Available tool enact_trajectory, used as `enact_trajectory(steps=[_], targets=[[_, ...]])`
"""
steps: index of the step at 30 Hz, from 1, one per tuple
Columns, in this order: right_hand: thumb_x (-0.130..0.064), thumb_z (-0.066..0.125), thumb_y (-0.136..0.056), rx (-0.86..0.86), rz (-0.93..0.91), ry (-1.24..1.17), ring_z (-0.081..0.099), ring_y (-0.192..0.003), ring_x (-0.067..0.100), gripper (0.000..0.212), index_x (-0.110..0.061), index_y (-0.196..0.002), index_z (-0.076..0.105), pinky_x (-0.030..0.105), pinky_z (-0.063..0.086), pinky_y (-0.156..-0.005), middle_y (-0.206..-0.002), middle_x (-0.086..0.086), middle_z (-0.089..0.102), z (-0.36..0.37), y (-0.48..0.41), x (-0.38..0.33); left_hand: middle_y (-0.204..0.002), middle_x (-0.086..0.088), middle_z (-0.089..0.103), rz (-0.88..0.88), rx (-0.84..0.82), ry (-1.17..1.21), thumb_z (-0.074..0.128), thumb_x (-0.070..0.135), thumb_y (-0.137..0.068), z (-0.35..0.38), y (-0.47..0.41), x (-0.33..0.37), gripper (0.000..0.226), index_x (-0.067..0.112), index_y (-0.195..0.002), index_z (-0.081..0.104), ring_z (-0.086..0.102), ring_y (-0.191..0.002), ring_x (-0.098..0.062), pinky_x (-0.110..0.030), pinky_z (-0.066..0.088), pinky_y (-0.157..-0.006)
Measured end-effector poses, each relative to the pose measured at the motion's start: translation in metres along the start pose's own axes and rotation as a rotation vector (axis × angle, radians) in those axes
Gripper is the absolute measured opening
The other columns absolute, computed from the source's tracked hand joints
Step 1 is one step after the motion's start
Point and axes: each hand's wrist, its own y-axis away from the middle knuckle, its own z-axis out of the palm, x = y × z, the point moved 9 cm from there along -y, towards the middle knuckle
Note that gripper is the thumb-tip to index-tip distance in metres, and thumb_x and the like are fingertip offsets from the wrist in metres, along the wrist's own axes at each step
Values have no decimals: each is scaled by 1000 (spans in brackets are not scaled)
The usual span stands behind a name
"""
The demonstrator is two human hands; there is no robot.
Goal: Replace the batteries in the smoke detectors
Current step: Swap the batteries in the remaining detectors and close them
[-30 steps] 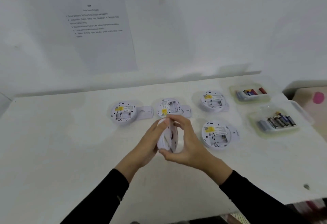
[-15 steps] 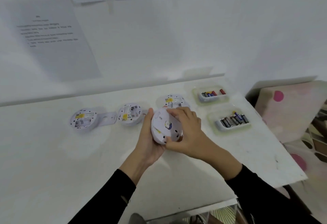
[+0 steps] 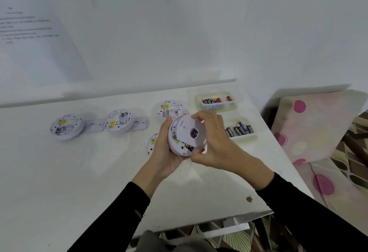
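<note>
Both hands hold one white round smoke detector [image 3: 184,136] above the table, tilted on edge with its back plate towards me; batteries show at its lower rim. My left hand [image 3: 164,150] cups it from behind and below. My right hand [image 3: 211,142] grips its right rim and back plate. Several other detectors lie back-up on the table: one at the left [image 3: 65,126], one in the middle [image 3: 118,120], one behind my hands [image 3: 169,108], one half hidden under my left hand [image 3: 151,142].
Two clear trays of batteries stand at the right: a far one [image 3: 217,101] and a near one [image 3: 242,130]. Loose white mounting plates [image 3: 141,122] lie by the middle detector. The table's right edge [image 3: 278,152] borders a pink dotted cushion [image 3: 310,124]. Papers hang on the wall.
The view has swung right and closer. The detector in my hands has turned from edge-on to back-facing, and its back plate now sits askew, showing batteries at the lower rim.
</note>
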Motion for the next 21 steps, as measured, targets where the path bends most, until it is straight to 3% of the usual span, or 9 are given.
enact_trajectory(steps=[3,5,9,12,15,18,21], targets=[[-14,64,-63,26,50,-37,31,-109,10,72,-11,-131,39,14,30,-98,-121,-5,33,-16,15,22,-130,-14,64,18,24,68,43,55,-90,-3,-5,-7,58,17,-131,60,65,-115,-33,-49,59,-82],[-18,62,-61,-35,91,-25,35,-106,12,71,-12,-129,42,19,33,-96,-118,-4,36,-15,29,41,-131,-17,63,68,51,141,46,58,-87,-11,-8,-5,64,15,-134,57,60,-120,-38,-52,58,-85],[-35,57,-60,-383,176,130,35,-109,17,76,-16,-131,40,35,33,-98,-118,-2,37,32,69,81,-126,-23,64,125,157,281,46,58,-91,-32,-12,3,62,12,-130,58,58,-119,-44,-59,54,-87],[-40,58,-62,-540,188,201,32,-105,17,81,-16,-135,36,31,30,-91,-121,-1,34,60,90,102,-127,-24,64,110,155,298,48,60,-88,-30,-15,-1,67,11,-134,57,60,-116,-44,-55,56,-86],[-39,61,-65,-561,188,223,29,-103,16,81,-16,-139,34,28,24,-85,-124,0,34,68,94,112,-131,-24,61,94,112,295,48,59,-88,-18,-18,-6,69,11,-136,54,63,-111,-44,-51,56,-88],[-40,61,-69,-545,158,181,34,-111,17,79,-17,-140,35,27,26,-89,-128,-1,36,65,89,107,-136,-23,57,97,71,305,50,58,-86,-6,-21,-5,71,10,-139,52,64,-110,-44,-51,57,-87],[-28,56,-78,-210,148,-118,41,-103,4,45,-18,-122,52,18,33,-90,-112,-6,48,23,62,77,-140,-22,54,107,40,280,50,56,-84,1,-26,-2,73,11,-142,49,59,-116,-43,-49,56,-88]])
